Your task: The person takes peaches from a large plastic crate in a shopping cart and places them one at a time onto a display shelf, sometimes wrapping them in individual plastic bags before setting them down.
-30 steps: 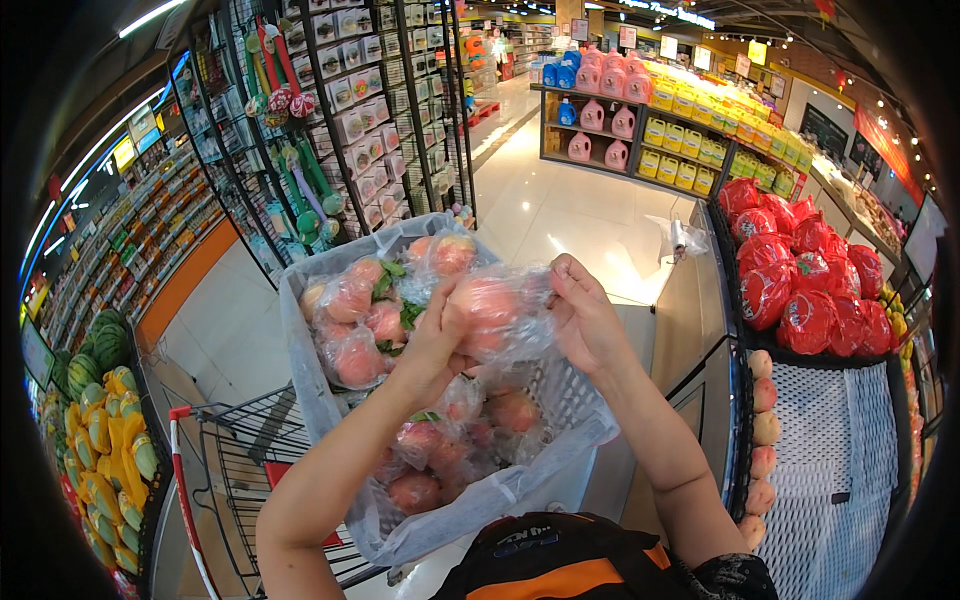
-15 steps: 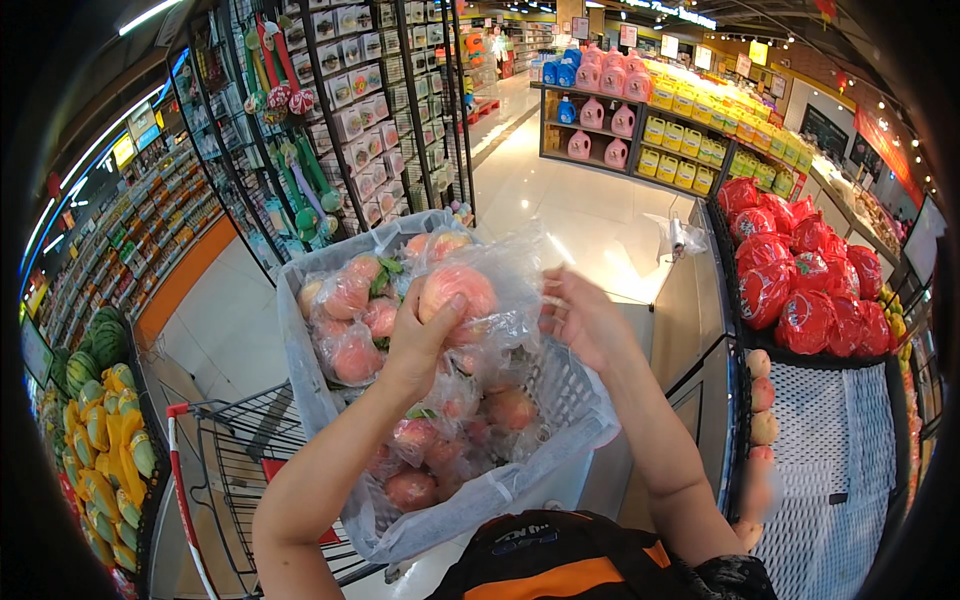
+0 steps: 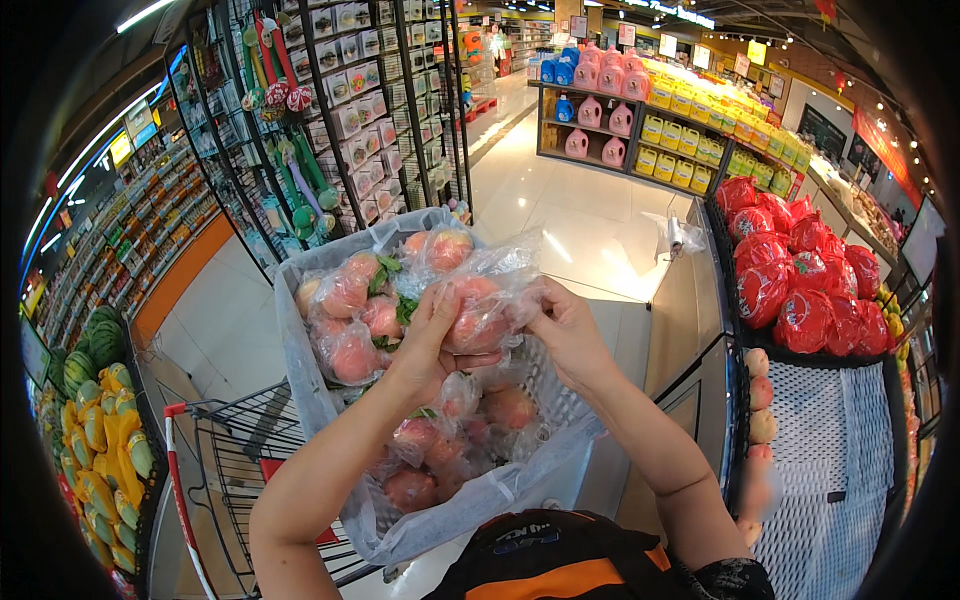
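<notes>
Over a lined crate [image 3: 580, 440] of bagged peaches, my left hand [image 3: 432, 335] grips a peach [image 3: 474, 325] in a clear plastic bag. Its fingers curl under the fruit and the thumb lies along its side. At the bag's right end, my right hand [image 3: 562, 325] pinches the gathered clear film [image 3: 515, 270]. Several more peaches [image 3: 355, 355] in clear bags lie in the crate, some with green leaves [image 3: 407, 308]. The crate rests on or over a shopping cart [image 3: 235, 450]; its underside is hidden.
At right, a display holds red-wrapped round packages [image 3: 800, 270], a white mesh-lined surface [image 3: 830, 470] and a row of peaches [image 3: 762, 427]. A bag roll [image 3: 676, 235] stands on its corner. Yellow-netted melons [image 3: 100, 440] are at left; a hanging rack [image 3: 360, 110] rises beyond the crate.
My right hand has moved left onto the bag and closed on its end. The held peach has turned and sits slightly lower, my left fingers now under it.
</notes>
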`<state>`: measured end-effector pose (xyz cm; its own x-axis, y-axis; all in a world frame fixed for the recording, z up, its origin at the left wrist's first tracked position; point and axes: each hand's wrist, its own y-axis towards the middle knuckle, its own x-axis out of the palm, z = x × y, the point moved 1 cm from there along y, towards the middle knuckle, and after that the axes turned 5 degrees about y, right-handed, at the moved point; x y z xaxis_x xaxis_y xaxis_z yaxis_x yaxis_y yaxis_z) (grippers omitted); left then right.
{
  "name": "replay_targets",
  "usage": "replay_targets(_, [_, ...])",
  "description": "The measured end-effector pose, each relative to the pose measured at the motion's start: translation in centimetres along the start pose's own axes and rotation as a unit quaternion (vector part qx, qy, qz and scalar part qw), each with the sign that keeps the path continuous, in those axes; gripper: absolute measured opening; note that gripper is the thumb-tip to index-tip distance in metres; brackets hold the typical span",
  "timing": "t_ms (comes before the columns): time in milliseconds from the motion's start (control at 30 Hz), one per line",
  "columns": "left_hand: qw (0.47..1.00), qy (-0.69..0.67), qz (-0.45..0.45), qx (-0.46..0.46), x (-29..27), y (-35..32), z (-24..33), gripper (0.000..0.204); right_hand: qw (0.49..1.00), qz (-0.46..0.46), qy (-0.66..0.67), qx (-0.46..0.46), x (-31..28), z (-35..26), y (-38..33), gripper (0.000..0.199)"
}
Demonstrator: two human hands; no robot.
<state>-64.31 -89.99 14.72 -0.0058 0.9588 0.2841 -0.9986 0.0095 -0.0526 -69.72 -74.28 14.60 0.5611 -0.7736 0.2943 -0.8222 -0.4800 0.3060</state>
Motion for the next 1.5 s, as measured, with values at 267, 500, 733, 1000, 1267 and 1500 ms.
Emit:
replay_targets(267, [0.999, -0.034, -0.003, 0.025, 0.5, -0.2, 0.5, 0.035, 0.975, 0.030, 0.196, 0.102, 0.5, 0.5, -0.6, 0.013])
replay_targets(500, [0.998, -0.014, 0.029, 0.053, -0.1, 0.0, 0.0, 0.034, 0.978, -0.049, 0.166, 0.115, 0.6, 0.0, -0.5, 0.023])
replay_targets(733, [0.992, 0.010, 0.077, 0.095, 0.2, 0.0, 0.3, 0.031, 0.991, -0.031, -0.127, 0.021, -0.2, 0.8, 0.5, 0.027])
replay_targets(1000, [0.995, 0.012, 0.079, 0.067, 0.1, 0.0, 0.4, 0.041, 0.988, 0.026, -0.123, -0.088, 0.9, 0.4, 0.2, 0.009])
replay_targets(1267, [0.997, -0.038, -0.031, 0.052, -0.3, -0.1, -0.5, 0.050, 0.984, 0.009, 0.177, 0.012, 0.8, 0.2, 0.8, 0.012])
replay_targets(1500, [0.993, -0.041, -0.091, 0.061, -0.6, -0.4, 0.4, 0.061, 0.950, 0.044, 0.302, 0.066, 1.2, -0.9, 0.2, 0.007])
